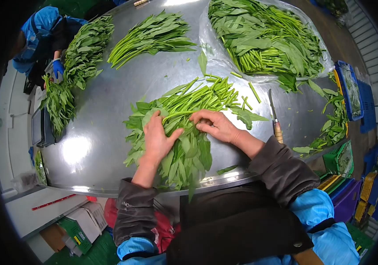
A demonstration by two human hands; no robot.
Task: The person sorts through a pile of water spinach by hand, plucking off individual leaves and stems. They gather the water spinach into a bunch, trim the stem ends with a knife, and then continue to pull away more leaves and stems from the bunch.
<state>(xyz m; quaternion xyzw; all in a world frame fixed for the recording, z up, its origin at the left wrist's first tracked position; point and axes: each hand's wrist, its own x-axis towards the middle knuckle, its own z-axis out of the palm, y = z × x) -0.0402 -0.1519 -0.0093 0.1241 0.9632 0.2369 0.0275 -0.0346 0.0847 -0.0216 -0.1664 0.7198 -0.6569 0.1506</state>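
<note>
A loose bunch of water spinach lies on the metal table before me, cut stem ends pointing up and right, leaves spilling toward the near edge. My left hand rests on its leaves, thumb and fingers apart. With bent fingers, my right hand pinches at a water spinach stem that runs across toward the left hand; its fingertips are partly hidden. To the right of the bunch lies a knife with a wooden handle, touched by neither hand. Short cut stem pieces are scattered beside the bunch.
A clear plastic bag full of water spinach stands at the back right. More bunches lie at the back and left. A co-worker's blue glove is at far left. Loose leaves line the right edge, near a blue crate.
</note>
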